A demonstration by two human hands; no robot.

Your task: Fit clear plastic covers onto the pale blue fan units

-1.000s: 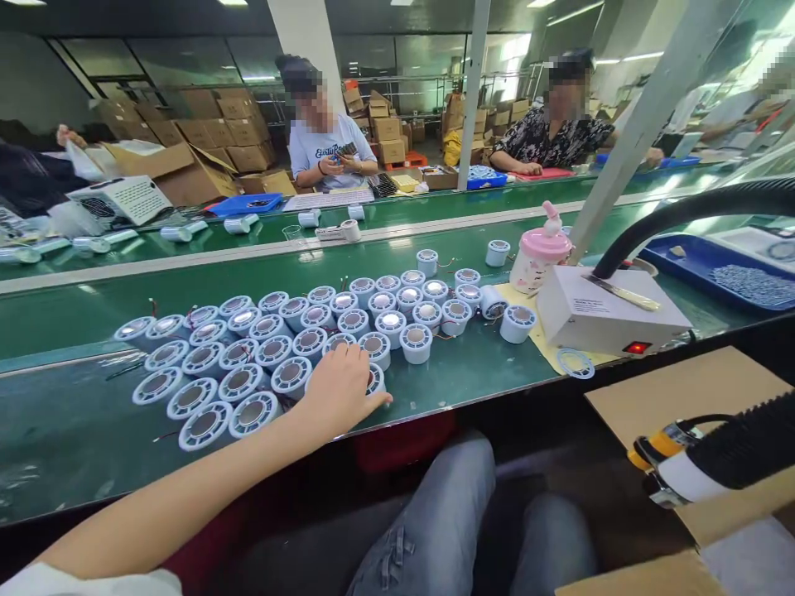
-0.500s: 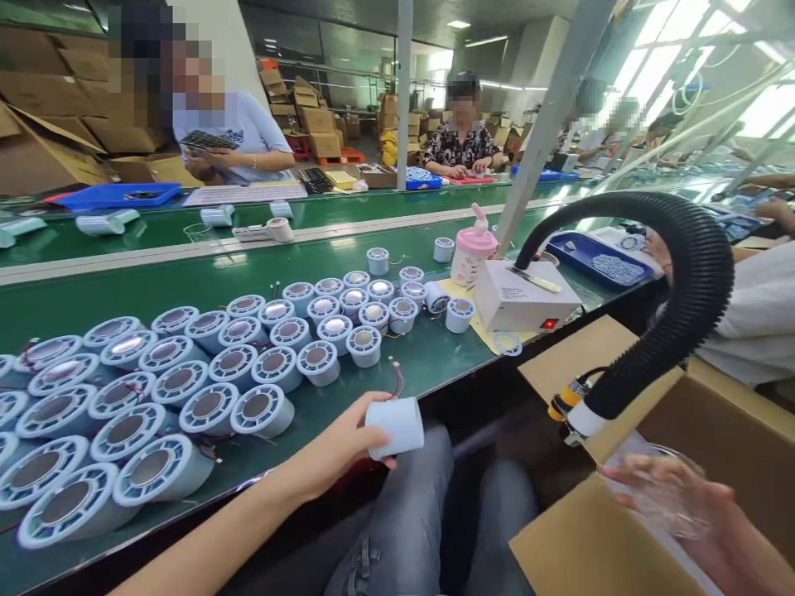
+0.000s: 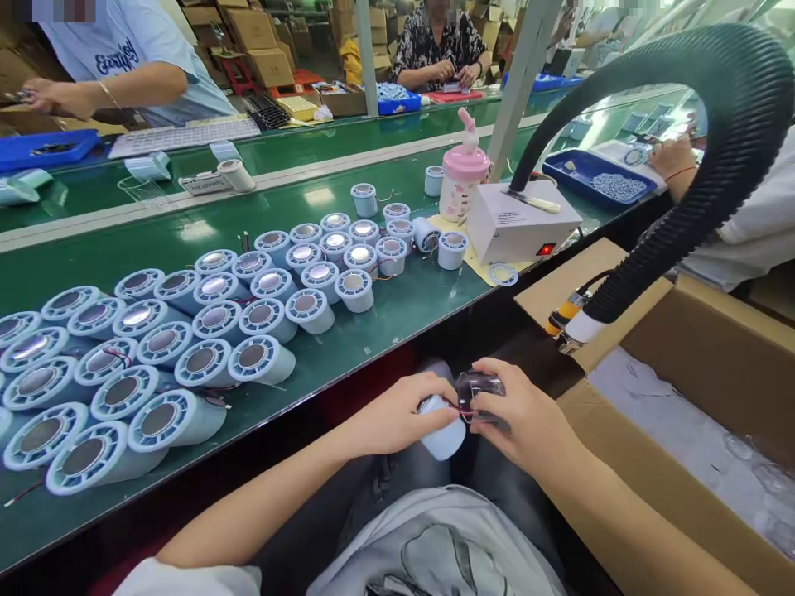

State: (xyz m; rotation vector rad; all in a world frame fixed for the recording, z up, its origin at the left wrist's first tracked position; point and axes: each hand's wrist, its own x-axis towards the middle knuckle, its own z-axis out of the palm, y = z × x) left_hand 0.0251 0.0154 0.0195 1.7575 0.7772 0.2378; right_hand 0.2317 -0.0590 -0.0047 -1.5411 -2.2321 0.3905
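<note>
In the head view, the left hand point(image 3: 403, 415) grasps a light blue cylinder point(image 3: 443, 439) over the person's lap, just off the edge of the green bench point(image 3: 416, 313), fingers and thumb closed about its upper part. The right hand point(image 3: 527, 418) grips a clear cup point(image 3: 477, 387) by its side, close against the cylinder's upper end, with thin dark red wires point(image 3: 463, 410) showing between the two. The work on this pair looks partway along: both pieces are in hand and brought together, but the cup does not appear to be over the cylinder, and whether they touch cannot be told. Much seems left besides: rows of similar cylinders point(image 3: 253, 356) stand on the bench, ringed ends up, with no cup to be made out on them. To the right, more clear cups point(image 3: 767, 476) lie in a cardboard box point(image 3: 701, 356), partly cut off by the picture's edge.
</note>
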